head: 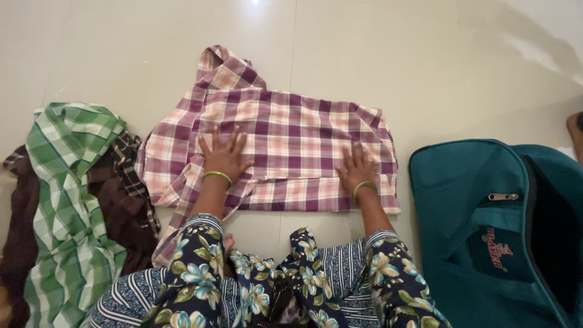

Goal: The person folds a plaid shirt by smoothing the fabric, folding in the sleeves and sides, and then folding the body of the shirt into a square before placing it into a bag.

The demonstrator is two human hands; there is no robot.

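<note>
Floral sleeves [200, 267], plaid shirt [291, 146], pale, probably tiled floor [425, 61]

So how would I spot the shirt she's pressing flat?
Start at the pale tiled floor and look to its middle, between the clothes pile and the teal bag. The shirt lies spread there under both hands, left hand and right hand. Its purple-and-pink check sets it apart from the green one beside it.

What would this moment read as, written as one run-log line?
left hand: flat on purple plaid shirt | right hand: flat on shirt | green checked cloth left | teal bag right
</note>
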